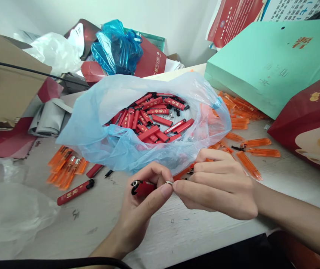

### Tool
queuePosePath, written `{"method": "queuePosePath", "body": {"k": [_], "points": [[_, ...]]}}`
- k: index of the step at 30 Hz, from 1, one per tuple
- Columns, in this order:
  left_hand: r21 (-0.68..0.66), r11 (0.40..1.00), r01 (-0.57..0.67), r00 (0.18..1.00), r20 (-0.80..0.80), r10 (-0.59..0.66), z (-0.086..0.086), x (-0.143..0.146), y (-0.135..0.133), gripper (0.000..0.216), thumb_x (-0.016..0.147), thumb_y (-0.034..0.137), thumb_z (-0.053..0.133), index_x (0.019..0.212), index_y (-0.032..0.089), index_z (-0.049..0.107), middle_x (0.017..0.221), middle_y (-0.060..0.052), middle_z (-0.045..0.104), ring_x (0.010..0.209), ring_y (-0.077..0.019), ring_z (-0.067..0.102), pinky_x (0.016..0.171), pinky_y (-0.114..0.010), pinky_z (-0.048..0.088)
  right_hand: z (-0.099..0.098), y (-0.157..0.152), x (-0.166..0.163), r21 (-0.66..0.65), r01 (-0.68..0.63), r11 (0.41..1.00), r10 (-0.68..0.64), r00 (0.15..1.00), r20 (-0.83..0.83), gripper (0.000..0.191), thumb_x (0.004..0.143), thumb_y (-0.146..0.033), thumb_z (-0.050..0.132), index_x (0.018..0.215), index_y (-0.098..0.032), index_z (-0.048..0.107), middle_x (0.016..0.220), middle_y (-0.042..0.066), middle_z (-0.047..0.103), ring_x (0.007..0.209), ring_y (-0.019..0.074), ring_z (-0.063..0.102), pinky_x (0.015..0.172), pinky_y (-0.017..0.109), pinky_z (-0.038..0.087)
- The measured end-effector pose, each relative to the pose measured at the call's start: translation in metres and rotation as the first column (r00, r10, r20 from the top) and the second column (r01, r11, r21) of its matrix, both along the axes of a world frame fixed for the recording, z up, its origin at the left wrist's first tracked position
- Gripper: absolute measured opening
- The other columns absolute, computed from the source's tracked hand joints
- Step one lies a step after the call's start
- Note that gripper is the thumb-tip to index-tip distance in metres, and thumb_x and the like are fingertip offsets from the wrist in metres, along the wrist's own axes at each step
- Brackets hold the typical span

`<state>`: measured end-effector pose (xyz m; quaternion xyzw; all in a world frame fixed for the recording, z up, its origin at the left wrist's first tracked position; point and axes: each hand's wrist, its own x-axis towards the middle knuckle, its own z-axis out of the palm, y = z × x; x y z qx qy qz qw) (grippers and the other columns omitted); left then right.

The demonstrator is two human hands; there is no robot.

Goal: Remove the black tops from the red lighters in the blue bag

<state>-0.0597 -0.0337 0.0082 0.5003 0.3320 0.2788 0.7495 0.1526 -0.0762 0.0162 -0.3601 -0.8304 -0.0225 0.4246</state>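
Note:
My left hand is closed around a red lighter, whose open black-and-metal end points toward the upper left. Its thumb and index fingertips meet at a small shiny metal piece. My right hand is closed in a pinch, its fingertips touching that same piece from the right. Just beyond both hands lies an open bluish plastic bag with several red lighters and loose small metal parts inside. Left of my hands, another red lighter with a black top rests on the table.
Orange transparent lighter bodies lie in a bunch at the left, and more orange ones at the right. A mint-green box and a red package stand at the right. Behind the bag sits a knotted blue bag.

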Motion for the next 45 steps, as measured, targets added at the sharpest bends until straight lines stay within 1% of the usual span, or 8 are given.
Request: {"method": "queuePosePath", "body": {"k": [3,7,11,13,19,26,33,45], "points": [[0.030,0.999,-0.026,1.000,-0.004,0.026,-0.002,-0.002,-0.001,0.015,0.095,0.039,0.078,0.092,0.026,0.072,0.073,0.003,0.051,0.067,-0.0131,0.038,0.060,-0.028,0.029,-0.006,0.003,-0.003,0.020,0.014,1.000,-0.012,0.996,-0.084,0.006,0.095,-0.013,0.071,0.099,-0.018,0.070,0.057,-0.008,0.063,0.048,0.0101,0.048,0.048,0.034,0.040],[0.063,0.995,-0.079,0.996,-0.039,0.082,-0.004,-0.002,0.001,0.018,0.094,0.042,0.080,0.088,0.025,0.073,0.068,0.003,0.051,0.063,-0.0118,0.038,0.058,-0.027,0.029,-0.013,0.004,-0.006,-0.006,0.041,0.999,-0.041,0.995,-0.086,0.004,0.099,-0.016,0.067,0.098,-0.020,0.067,0.059,-0.009,0.065,0.048,0.0086,0.049,0.051,0.030,0.043],[0.015,0.995,-0.094,0.995,-0.035,0.094,-0.002,0.004,0.004,0.022,0.092,0.040,0.082,0.081,0.024,0.072,0.065,0.004,0.053,0.062,-0.0108,0.039,0.058,-0.026,0.030,-0.015,0.005,-0.010,-0.047,0.124,0.991,-0.130,0.979,-0.159,0.005,0.099,-0.020,0.071,0.099,-0.021,0.065,0.060,-0.011,0.066,0.046,0.0069,0.053,0.053,0.028,0.043],[-0.024,0.995,-0.096,0.995,-0.015,0.096,0.000,0.006,0.006,0.024,0.091,0.039,0.082,0.077,0.022,0.071,0.062,0.004,0.048,0.060,-0.0103,0.036,0.057,-0.026,0.029,-0.016,0.007,-0.011,-0.069,0.121,0.990,-0.132,0.973,-0.188,0.008,0.097,-0.019,0.074,0.099,-0.020,0.066,0.062,-0.010,0.068,0.046,0.0061,0.054,0.054,0.027,0.043],[-0.099,0.992,-0.074,0.997,0.016,0.076,0.000,0.009,0.008,0.028,0.093,0.039,0.078,0.074,0.020,0.069,0.060,0.005,0.033,0.058,-0.0103,0.026,0.055,-0.028,0.023,-0.022,0.010,-0.011,-0.072,0.108,0.991,-0.122,0.966,-0.229,0.006,0.097,-0.015,0.073,0.100,-0.017,0.068,0.070,-0.007,0.076,0.047,0.0052,0.054,0.056,0.027,0.042],[-0.115,0.990,-0.085,0.996,0.014,0.087,-0.001,0.010,0.007,0.032,0.093,0.041,0.078,0.072,0.020,0.065,0.060,0.005,0.029,0.058,-0.0111,0.023,0.055,-0.031,0.020,-0.025,0.010,-0.009,-0.075,0.106,0.992,-0.120,0.965,-0.233,0.007,0.097,-0.017,0.075,0.098,-0.016,0.069,0.077,-0.006,0.079,0.050,0.0056,0.059,0.057,0.029,0.043],[-0.108,0.990,-0.095,0.995,-0.008,0.095,-0.002,0.009,0.008,0.034,0.092,0.040,0.078,0.069,0.020,0.062,0.060,0.005,0.029,0.058,-0.0116,0.024,0.056,-0.031,0.021,-0.028,0.010,-0.009,-0.077,0.116,0.990,-0.130,0.967,-0.219,0.007,0.097,-0.019,0.075,0.100,-0.016,0.070,0.073,-0.006,0.075,0.053,0.0063,0.061,0.058,0.029,0.044],[-0.092,0.993,-0.073,0.997,0.007,0.074,-0.004,0.007,0.007,0.021,0.095,0.038,0.074,0.082,0.022,0.070,0.060,0.006,0.029,0.057,-0.0110,0.023,0.056,-0.030,0.020,-0.019,0.011,-0.008,-0.071,0.109,0.991,-0.122,0.972,-0.201,0.007,0.097,-0.011,0.073,0.095,-0.016,0.069,0.074,-0.005,0.078,0.050,0.0071,0.057,0.054,0.030,0.040]]}}
